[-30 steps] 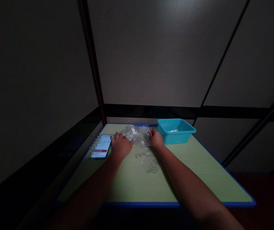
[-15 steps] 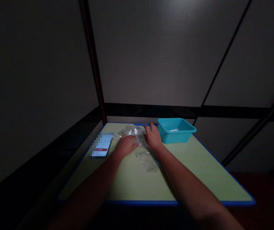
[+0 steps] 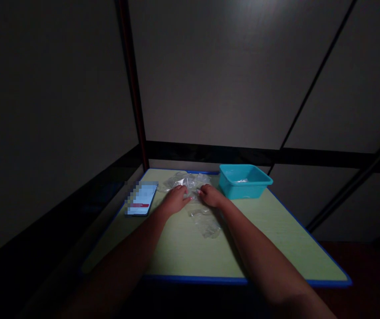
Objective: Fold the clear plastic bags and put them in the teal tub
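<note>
Crumpled clear plastic bags (image 3: 185, 179) lie in a heap toward the back of the table. My left hand (image 3: 175, 200) rests at the heap's front left edge, its fingers curled onto the plastic and the thumb pointing right. Facing it, my right hand (image 3: 210, 196) has its fingers drawn together in a pinch on the plastic at the right side. A second loose piece of clear plastic (image 3: 206, 225) lies flat and wrinkled nearer to me, below the gap between the hands. The fingertips are partly hidden.
A turquoise plastic basket (image 3: 244, 191) stands at the back right, with some clear plastic inside. On the left lies a phone (image 3: 145, 199) with a lit screen. The pale green table (image 3: 190, 261) has a blue edge, with wall panels behind and to the left.
My right hand has come down and nearer to me from the back of the heap, and its spread fingers have closed into a pinch. The left hand has barely moved.
</note>
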`<state>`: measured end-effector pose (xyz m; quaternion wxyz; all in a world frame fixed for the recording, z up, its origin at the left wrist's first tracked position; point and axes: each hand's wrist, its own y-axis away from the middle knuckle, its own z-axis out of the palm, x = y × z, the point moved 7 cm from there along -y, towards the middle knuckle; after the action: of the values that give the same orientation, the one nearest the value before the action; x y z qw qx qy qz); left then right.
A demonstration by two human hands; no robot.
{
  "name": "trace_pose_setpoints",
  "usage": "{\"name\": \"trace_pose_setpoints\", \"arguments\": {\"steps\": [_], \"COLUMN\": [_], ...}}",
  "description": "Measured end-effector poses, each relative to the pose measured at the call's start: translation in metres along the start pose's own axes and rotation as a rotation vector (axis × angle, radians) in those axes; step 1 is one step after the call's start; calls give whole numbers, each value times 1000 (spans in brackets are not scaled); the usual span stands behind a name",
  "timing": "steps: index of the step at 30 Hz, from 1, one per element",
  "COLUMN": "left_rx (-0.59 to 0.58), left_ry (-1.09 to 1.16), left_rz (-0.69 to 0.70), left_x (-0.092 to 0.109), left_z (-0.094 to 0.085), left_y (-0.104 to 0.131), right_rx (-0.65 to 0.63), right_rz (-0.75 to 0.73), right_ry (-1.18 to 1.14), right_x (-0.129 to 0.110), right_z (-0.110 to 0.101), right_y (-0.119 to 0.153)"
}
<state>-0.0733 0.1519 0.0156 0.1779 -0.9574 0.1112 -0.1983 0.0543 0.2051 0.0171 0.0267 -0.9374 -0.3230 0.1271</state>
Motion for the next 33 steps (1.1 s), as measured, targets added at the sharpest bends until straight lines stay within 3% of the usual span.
{"name": "trace_pose_setpoints", "arguments": {"steps": [11, 33], "left_rx": [-5, -84], "left_ry": [-30, -47], "left_rz": [7, -146], "left_x": [4, 0], "left_z": [-3, -3], "left_y": [0, 1], "right_rx": [-40, -141], "right_rz": [47, -101], "right_ry": [25, 31], "right_x": [6, -12], "right_z": [2, -6], "right_y": [3, 15]}}
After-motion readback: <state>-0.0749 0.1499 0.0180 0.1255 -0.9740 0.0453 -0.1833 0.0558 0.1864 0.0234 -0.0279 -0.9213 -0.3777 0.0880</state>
